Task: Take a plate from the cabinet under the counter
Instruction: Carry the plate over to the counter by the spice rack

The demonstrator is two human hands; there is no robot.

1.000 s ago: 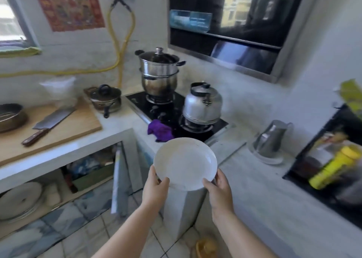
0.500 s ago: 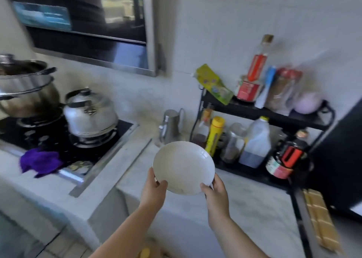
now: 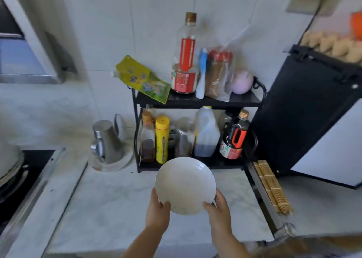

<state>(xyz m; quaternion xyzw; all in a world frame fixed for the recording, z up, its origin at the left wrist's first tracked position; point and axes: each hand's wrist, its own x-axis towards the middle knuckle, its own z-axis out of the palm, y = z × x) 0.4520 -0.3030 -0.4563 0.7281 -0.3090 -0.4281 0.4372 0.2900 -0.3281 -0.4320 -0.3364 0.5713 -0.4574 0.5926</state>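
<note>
A round white plate (image 3: 185, 185) is held tilted toward me above the marble counter (image 3: 109, 208). My left hand (image 3: 157, 211) grips its lower left rim and my right hand (image 3: 218, 210) grips its lower right rim, thumbs on the plate's face. The cabinet under the counter is out of view.
Behind the plate a black two-tier rack (image 3: 197, 100) holds several bottles and jars. A steel jug (image 3: 108, 142) sits to its left, with the stove edge (image 3: 29, 171) at far left. A black appliance (image 3: 309, 112) and a bamboo mat (image 3: 272, 187) are at right.
My view has swung right from the stove and open cabinet to the rack and counter. Both hands kept hold of the plate in front of me.
</note>
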